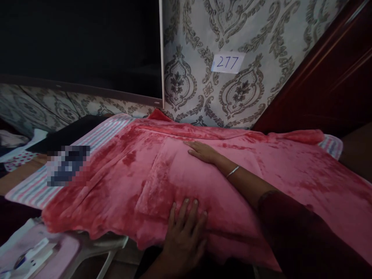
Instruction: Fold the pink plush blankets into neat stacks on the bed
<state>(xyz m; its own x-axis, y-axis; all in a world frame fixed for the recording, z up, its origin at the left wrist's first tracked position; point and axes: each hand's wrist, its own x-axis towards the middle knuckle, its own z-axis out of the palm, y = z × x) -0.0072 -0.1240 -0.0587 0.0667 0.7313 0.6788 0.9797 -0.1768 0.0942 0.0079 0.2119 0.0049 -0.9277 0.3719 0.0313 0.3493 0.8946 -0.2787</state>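
Observation:
A plush pink-red garment (pixel 151 159) lies spread over a striped ironing board cover (pixel 109 133), hanging over its near edge. My left hand (pixel 186 228) rests on the fabric at the near edge, its fingers spread apart. Farther back, my right hand (pixel 203 152) lies flat on the same cloth with fingers stretched out and a silver bangle on the wrist. Neither hand grips anything. The board beneath is mostly hidden by the cloth.
A dark pixelated object (pixel 69 166) is on the board's left end. A large dark screen (pixel 81 46) hangs behind. Paper marked 277 (pixel 228 62) is stuck on the patterned wall. At lower left stands a pale pink surface (pixel 65 248); dark red wood (pixel 325 85) leans at right.

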